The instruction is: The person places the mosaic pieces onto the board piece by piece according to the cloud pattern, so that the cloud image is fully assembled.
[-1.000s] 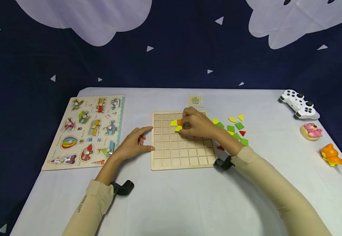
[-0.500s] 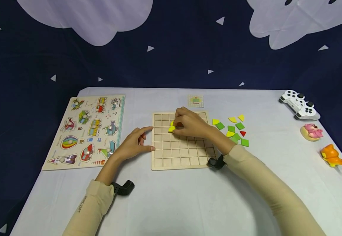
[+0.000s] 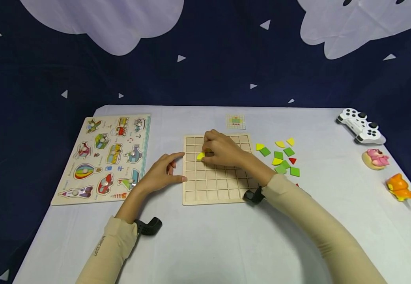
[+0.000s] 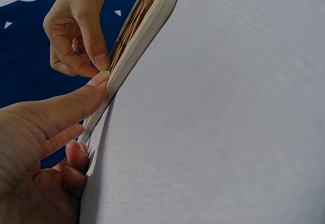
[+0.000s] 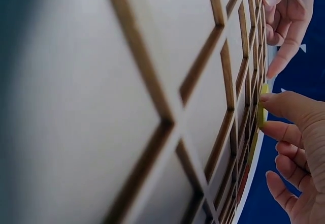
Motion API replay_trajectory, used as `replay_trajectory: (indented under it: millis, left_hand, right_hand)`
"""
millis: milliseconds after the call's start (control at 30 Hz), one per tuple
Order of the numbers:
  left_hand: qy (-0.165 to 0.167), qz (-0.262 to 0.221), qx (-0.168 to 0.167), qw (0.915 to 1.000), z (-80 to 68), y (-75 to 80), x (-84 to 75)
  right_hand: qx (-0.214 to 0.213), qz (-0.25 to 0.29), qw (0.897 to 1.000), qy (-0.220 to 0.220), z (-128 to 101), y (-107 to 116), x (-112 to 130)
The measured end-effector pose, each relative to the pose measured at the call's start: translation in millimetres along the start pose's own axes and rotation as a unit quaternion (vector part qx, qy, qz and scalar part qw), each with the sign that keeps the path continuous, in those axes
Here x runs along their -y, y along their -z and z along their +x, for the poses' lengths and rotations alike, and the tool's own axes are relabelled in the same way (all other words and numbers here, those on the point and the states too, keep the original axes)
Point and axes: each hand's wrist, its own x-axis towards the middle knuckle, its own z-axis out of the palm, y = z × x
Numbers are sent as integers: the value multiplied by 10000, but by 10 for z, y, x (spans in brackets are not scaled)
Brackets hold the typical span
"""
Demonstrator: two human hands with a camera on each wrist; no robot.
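A square wooden grid board (image 3: 212,196) lies mid-table. My right hand (image 3: 223,150) is over its upper left part, pinching a yellow quarter-round tile (image 3: 200,156) between thumb and index finger. That tile (image 5: 261,115) stands out at the fingertips in the right wrist view; an orange-red piece (image 5: 242,183) shows farther along the grid. My left hand (image 3: 161,173) touches the board's left edge with index finger and thumb spread apart. Pieces under my right hand are mostly hidden in the head view.
Several loose tiles lie right of the board, among them a green square (image 3: 295,171) and a red triangle (image 3: 292,161). Behind the board is a small pattern card (image 3: 236,121). A vehicle puzzle (image 3: 100,157) lies left; a controller (image 3: 361,126) and toys (image 3: 400,187) sit right.
My right hand has moved left across the board, carrying the yellow tile from beside the orange piece toward the left columns. The left hand has stayed at the board's edge.
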Motion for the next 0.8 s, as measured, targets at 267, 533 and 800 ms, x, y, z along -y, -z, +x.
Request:
replay_trajectory:
  millis: [267, 533, 800]
  left_hand:
    - [31, 1, 5, 10000, -2, 1, -2]
    - [19, 31, -9, 10000, -6, -2, -10]
    - [-25, 19, -27, 10000, -6, -1, -2]
  right_hand:
    - [-47, 93, 9999, 109, 25, -45, -8]
    - [27, 402, 9991, -116, 23, -48, 8]
    - [62, 388, 9991, -130, 21, -54, 3]
